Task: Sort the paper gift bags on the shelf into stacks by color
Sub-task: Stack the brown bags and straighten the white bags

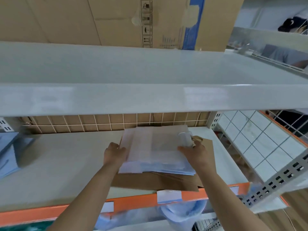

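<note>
Seen from the head camera, a person reaches both bare arms into a pale metal shelf (58,157) with an orange front rail (136,203). The left hand (115,154) grips the left edge of a flat bundle of white paper gift bags (155,150), fingers curled over the edge. The right hand (196,154) holds the bundle's right side near the top, thumb lying on the upper face; its other fingers are hidden, so how far that grip closes round the paper cannot be told. The white bags lie on top of a loose pile of brown paper gift bags (155,181), whose lower edges fan out toward the front rail. White and brown twisted handles (191,139) bunch together just beyond the right hand. Both piles sit right of centre on the shelf, close to a perforated upright (283,174). A wire grid (103,122) backs the shelf, with cardboard showing through it. On the upper shelf board (150,67) stands a large cardboard box (116,20) printed with handling symbols. White label tags (168,195) are stuck on the orange rail. The frame is blurred at the edges.
</note>
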Motion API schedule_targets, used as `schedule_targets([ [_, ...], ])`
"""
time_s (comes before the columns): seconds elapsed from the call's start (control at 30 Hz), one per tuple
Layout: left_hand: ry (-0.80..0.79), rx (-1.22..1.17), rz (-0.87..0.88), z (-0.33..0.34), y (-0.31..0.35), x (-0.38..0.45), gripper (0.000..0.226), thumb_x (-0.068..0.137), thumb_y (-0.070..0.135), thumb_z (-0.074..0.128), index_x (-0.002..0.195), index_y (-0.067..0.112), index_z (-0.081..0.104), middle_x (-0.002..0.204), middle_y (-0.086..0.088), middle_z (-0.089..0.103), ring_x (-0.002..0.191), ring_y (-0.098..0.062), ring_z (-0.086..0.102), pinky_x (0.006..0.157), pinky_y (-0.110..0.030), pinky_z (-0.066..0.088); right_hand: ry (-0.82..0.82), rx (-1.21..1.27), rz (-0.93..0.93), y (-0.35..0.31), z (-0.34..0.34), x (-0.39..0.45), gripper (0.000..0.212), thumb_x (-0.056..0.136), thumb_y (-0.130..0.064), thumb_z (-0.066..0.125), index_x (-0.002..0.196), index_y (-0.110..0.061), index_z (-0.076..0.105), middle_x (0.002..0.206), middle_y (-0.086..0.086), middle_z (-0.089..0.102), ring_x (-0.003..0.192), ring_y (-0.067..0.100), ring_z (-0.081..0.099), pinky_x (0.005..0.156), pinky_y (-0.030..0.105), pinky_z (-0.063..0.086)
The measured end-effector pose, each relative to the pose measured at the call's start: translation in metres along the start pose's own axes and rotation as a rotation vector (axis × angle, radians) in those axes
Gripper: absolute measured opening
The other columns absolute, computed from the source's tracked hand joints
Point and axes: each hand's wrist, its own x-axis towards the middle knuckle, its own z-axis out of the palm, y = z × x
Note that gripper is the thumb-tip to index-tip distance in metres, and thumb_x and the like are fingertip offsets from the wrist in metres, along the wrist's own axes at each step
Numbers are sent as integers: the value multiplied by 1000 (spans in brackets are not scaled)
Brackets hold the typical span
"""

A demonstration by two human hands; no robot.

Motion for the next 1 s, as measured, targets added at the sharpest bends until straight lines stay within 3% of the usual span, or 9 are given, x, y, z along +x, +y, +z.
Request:
schedule_targets([
  [0.07,22,-25,-36,-2,-2,-1,29,85,13,53,113,7,59,114,-15,61,103,-32,57,67,-25,36,-22,-19,-6,0,-1,4,53,75,-40,76,119,-15,59,108,7,66,87,21,59,68,25,41],
  [0.13,-8,-23,-27,-6,1,-4,19,81,18,55,91,3,62,84,-10,62,91,-32,61,56,-27,34,-47,-39,-28,-1,-2,8,39,75,-32,76,105,-11,63,98,6,65,73,15,54,56,21,37],
  [0.2,-65,-40,-13,-8,5,-6,27,74,28,59,78,2,56,73,-8,54,72,-26,54,51,-26,31,-110,-45,-52,-1,-2,11,30,80,-25,72,103,-7,63,93,6,60,74,17,52,52,18,35],
  [0.33,-150,-215,31,-7,2,-10,25,90,24,60,98,3,50,95,-11,55,80,-24,52,59,-30,34,-59,-127,-145,2,-4,10,20,91,-21,59,101,-5,62,90,9,60,76,21,53,55,20,37],
  [0.47,-131,-293,62,-10,-7,-15,10,99,18,46,105,10,45,90,-3,52,75,-13,49,57,-25,36,89,-209,-233,13,-3,6,27,99,-19,44,117,-10,62,104,12,68,86,28,64,70,28,47],
  [0.6,-128,-341,87,-18,-17,-19,18,100,17,40,117,13,45,104,-9,54,94,-27,53,79,-37,45,148,-137,-186,23,-3,10,26,98,-14,42,114,-15,62,89,6,68,63,16,56,52,20,39],
  [0.7,-130,-448,94,-26,-22,-24,21,101,16,41,121,16,47,116,-13,56,106,-34,55,95,-52,48,185,21,-88,25,-6,12,22,94,-13,42,110,-19,55,87,4,67,62,16,60,49,17,32],
  [0.9,-113,-586,129,-40,-28,-35,24,101,13,43,123,19,51,120,-11,58,108,-34,58,84,-53,54,293,292,10,17,-12,8,22,89,-10,46,101,-29,48,79,-4,66,44,-11,56,49,15,30],
  [1.0,-109,-662,144,-45,-29,-38,24,100,10,45,122,15,53,120,-13,59,107,-36,59,80,-49,55,257,456,25,13,-14,6,22,86,-16,43,100,-30,54,77,-4,67,43,0,62,50,20,38],
])
